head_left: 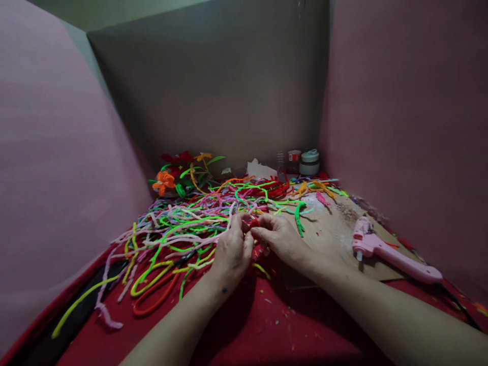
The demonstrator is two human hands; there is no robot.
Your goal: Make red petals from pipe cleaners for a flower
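Observation:
Near the middle of the head view, my left hand and my right hand meet with their fingertips pinched on a small red piece of pipe cleaner. Most of that piece is hidden by the fingers, so its shape is unclear. Both hands are closed. To their left spreads a heap of loose pipe cleaners in pink, green, yellow, red and purple. Right of my right hand, a green pipe-cleaner leaf lies on a brown cardboard sheet.
A pink glue gun rests on the cardboard at right, its cord trailing off. Pipe-cleaner flowers stand at the back left. A lidded jar and white paper sit at the back. Red cloth covers the table; pink walls flank it.

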